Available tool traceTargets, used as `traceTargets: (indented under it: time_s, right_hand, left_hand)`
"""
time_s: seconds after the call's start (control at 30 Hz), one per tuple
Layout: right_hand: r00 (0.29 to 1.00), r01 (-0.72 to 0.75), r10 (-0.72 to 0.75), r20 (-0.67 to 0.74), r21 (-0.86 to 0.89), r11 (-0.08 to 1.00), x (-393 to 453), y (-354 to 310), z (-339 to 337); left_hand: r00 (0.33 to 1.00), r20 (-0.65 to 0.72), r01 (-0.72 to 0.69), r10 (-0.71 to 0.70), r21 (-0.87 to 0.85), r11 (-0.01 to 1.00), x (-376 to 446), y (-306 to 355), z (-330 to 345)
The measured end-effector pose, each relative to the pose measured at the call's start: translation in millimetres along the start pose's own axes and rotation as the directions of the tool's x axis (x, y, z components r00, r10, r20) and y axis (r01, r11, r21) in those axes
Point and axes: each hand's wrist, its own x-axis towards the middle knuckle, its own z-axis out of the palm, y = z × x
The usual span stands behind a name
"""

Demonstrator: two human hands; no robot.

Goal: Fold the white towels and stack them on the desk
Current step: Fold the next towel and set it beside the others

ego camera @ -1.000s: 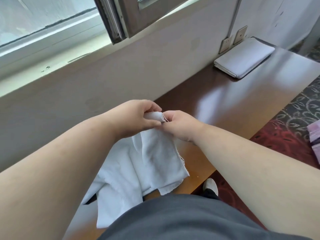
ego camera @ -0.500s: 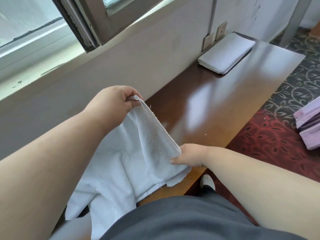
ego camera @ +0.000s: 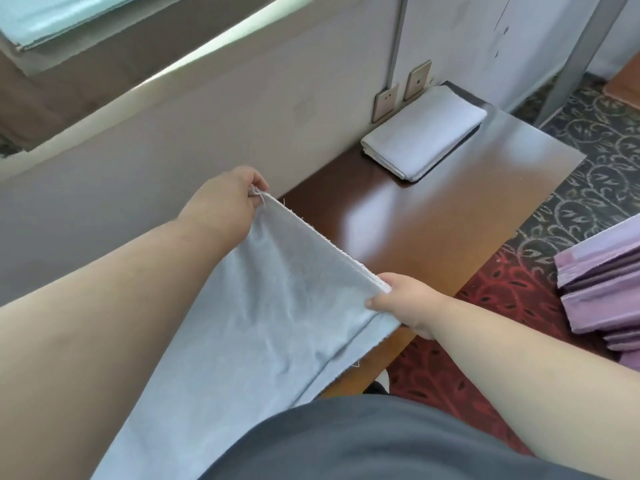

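I see the white towel (ego camera: 263,306) held taut between both hands above the near end of the worktop (ego camera: 433,216), its top edge running diagonally from upper left to lower right. My left hand (ego camera: 221,206) has its grip closed on the far-left corner, thumb and fingers pinching the frayed hem. My right hand (ego camera: 405,299) has its grip closed on the near-right corner, thumb on top and fingers curled under; at that corner the edge shows doubled layers. The rest of the cloth hangs down toward my body and passes out of sight behind the dark grey garment (ego camera: 363,441) at the bottom of the view. Its lower right edge lies over the worktop's near edge; I cannot tell whether it touches the wood. A folded towel (ego camera: 422,133) lies flat at the far end of the worktop, just beside the wall and the two wall sockets (ego camera: 401,88), well apart from the one I hold. The worktop is glossy brown wood with bright reflections. To the right, on the patterned carpet (ego camera: 571,188), sits a stack of purple folded cloth (ego camera: 602,292), cut off by the frame edge. A window sill (ego camera: 138,81) runs along the far left.
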Motion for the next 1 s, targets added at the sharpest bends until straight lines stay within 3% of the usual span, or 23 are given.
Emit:
traceTargets:
  time_s: [0.1, 0.27, 0.43, 0.53, 0.67, 0.87, 1.0]
  right_hand:
    - [0.991, 0.027, -0.027, -0.133, 0.002, 1.000, 35.3, -2.5, -31.7]
    - [0.988, -0.008, 0.002, -0.156, -0.037, 0.999, 81.4, -4.3, -65.9]
    - [0.985, 0.005, -0.031, -0.170, -0.152, 0.988, 117.8, -0.1, -79.6]
    - [0.984, -0.017, -0.029, -0.174, -0.255, 0.967, 132.6, 3.1, -86.3]
    - [0.984, -0.051, -0.028, -0.176, -0.433, 0.900, 139.6, 7.1, -96.3]
    - [0.956, -0.028, -0.115, -0.270, -0.476, 0.879, 128.4, 4.1, -98.1]
    - [0.949, -0.052, -0.092, -0.301, -0.439, 0.897, 119.2, 4.7, -90.2]
  left_hand:
    - [0.998, 0.038, 0.057, -0.057, 0.002, 0.998, 44.9, 3.7, 32.0]
    - [0.986, 0.088, 0.146, -0.141, -0.060, 0.987, 102.6, 10.5, 85.2]
    - [0.949, 0.294, 0.116, -0.113, 0.006, 0.993, 123.9, 16.6, 126.6]
    - [0.932, 0.346, 0.095, -0.109, 0.057, 0.994, 100.0, 19.9, 152.0]
    - [0.894, 0.425, 0.170, -0.144, -0.024, 0.985, 31.8, 29.6, 188.3]
    - [0.796, 0.573, 0.066, -0.196, 0.240, 0.969, -68.2, 35.7, 218.4]
    - [0.848, 0.481, 0.052, -0.224, 0.345, 0.937, -104.8, 16.7, 223.0]
